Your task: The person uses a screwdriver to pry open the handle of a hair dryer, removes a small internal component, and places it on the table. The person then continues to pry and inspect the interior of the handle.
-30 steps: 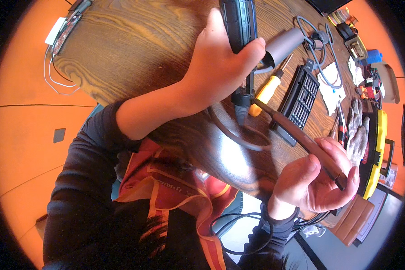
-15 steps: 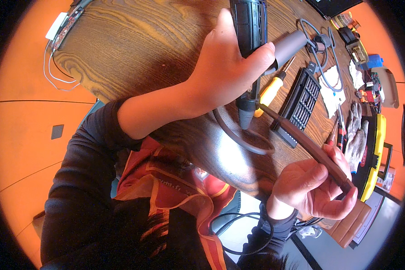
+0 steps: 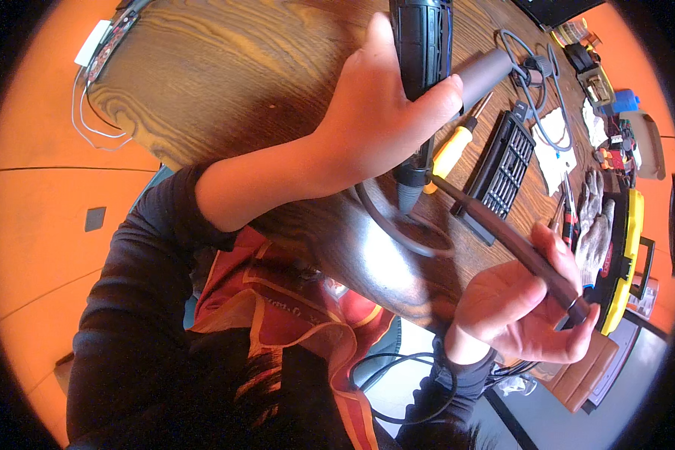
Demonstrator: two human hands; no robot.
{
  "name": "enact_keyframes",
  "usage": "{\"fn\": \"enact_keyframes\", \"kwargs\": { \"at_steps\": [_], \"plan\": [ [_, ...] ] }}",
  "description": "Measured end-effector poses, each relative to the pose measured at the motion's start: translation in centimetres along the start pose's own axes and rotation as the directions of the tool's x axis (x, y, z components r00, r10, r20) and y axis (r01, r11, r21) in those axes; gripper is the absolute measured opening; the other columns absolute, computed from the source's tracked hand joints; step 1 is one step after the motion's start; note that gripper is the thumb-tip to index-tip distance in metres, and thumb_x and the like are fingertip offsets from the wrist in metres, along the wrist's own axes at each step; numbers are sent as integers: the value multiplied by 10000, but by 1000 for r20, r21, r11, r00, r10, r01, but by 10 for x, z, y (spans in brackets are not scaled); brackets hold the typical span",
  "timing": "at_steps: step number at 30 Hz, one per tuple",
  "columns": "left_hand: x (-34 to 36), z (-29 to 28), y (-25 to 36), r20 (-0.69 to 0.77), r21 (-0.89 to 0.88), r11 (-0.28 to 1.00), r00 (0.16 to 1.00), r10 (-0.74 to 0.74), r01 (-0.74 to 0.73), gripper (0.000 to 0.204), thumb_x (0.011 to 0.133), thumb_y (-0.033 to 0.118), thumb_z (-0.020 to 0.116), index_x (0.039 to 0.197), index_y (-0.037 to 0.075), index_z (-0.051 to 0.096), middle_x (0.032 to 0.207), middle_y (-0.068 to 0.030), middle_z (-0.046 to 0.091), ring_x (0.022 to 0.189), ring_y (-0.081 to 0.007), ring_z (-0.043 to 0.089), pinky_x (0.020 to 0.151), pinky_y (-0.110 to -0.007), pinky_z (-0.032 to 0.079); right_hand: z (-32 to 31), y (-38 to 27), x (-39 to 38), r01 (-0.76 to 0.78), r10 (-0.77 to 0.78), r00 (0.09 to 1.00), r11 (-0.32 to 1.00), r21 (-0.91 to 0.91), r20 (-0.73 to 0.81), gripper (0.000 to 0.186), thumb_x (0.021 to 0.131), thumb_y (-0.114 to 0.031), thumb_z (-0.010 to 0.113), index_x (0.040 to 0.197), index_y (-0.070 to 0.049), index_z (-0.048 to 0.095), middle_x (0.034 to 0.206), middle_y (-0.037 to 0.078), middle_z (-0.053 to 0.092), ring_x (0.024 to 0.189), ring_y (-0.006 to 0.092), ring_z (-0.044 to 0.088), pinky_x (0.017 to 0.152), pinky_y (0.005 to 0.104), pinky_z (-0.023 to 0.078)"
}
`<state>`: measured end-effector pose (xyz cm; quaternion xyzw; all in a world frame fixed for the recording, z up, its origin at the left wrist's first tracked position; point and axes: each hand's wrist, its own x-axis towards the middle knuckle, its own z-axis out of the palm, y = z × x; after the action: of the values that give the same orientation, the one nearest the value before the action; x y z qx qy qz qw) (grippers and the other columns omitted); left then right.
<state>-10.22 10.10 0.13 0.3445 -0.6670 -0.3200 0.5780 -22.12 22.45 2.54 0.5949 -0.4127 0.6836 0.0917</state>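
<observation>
My left hand (image 3: 375, 120) is closed round a black handheld electric tool (image 3: 420, 49) with a ribbed housing, holding it above the table. A tapered cord sleeve (image 3: 410, 196) ends the tool on the side nearest me, and a grey tube (image 3: 484, 79) juts out to its right. Between thumb and fingers, my right hand (image 3: 514, 311) grips a slim dark precision screwdriver (image 3: 506, 236). The screwdriver's tip meets the housing's right edge, just above the cord sleeve; the screw itself is too small to see. A dark cord (image 3: 397, 234) loops below the sleeve.
On the wooden table (image 3: 240, 75) lie a yellow-handled screwdriver (image 3: 450, 154), a black bit case (image 3: 499, 176), a grey cable (image 3: 505, 49) and white paper (image 3: 551, 161). Grey gloves (image 3: 594, 229) and a yellow-and-black toolbox (image 3: 628, 259) are farther right. A circuit board (image 3: 111, 49) sits at the far left.
My right fingers have shifted a little on the screwdriver, and its shaft looks slightly turned. The black tool has tilted slightly, its top moving right. Both hands keep their holds.
</observation>
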Motion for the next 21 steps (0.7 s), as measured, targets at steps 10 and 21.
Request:
{"fn": "enact_keyframes", "kwargs": {
  "at_steps": [10, 21],
  "plan": [
    [3, -4, 17, 83, -142, 955, 965, -249, 259, 505, 754, 111, 602, 1152, -26, 322, 835, -71, 495, 741, -151, 518, 673, -289, 443, -17, 5, 6, 153, -142, 984, 983, -100, 106, 408, 864, -142, 510, 1222, -117, 316, 910, 151, 512, 791, 262, 510, 672, 382, 470],
    [-1, -5, 23, 88, -155, 955, 966, -242, 253, 517, 755, 109, 602, 1165, -24, 316, 837, -62, 486, 743, -141, 508, 669, -281, 438, -11, 5, 4, 227, -219, 974, 959, -168, 62, 559, 856, -244, 532, 1326, -128, 253, 907, 157, 506, 720, 244, 506, 550, 315, 404]
  ]
}}
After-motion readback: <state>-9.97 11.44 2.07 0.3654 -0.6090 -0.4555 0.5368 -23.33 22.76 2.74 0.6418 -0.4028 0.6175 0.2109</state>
